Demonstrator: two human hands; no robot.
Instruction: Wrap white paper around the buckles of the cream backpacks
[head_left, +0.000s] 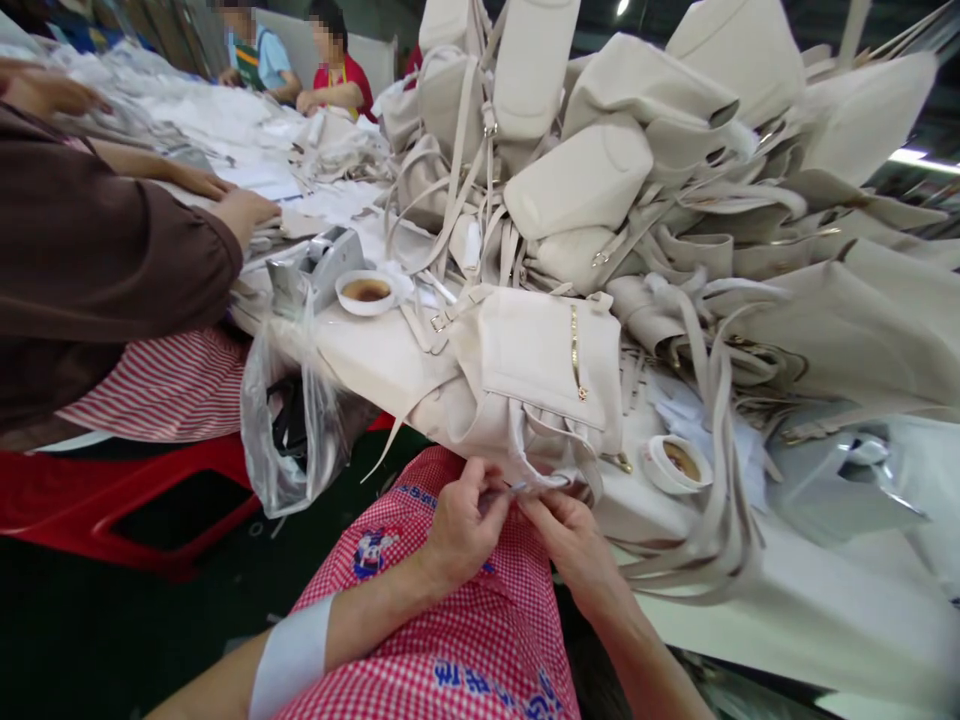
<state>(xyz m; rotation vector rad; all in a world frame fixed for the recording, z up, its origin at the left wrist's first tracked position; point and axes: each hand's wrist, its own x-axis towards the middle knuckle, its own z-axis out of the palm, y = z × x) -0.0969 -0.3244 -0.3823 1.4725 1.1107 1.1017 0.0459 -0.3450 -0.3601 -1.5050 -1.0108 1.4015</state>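
A cream backpack [540,350] with a gold zipper lies on the table edge in front of me, its top handle and straps toward my lap. Both my hands meet at its near edge. My left hand [465,525] is closed in a pinch there, thumb against forefinger. Close beside it, my right hand [574,540] pinches the same edge from the right. A small pale bluish spot shows between the fingertips; what it is I cannot make out. The backpack's underside near my fingers is hidden.
Cream bags [585,180] are heaped high behind and to the right. White bowls with brown liquid [367,290] [679,463] stand left and right of the backpack. A grey tape dispenser [326,262] and a hanging plastic bag [289,430] are at left, near a co-worker's brown sleeve [150,270].
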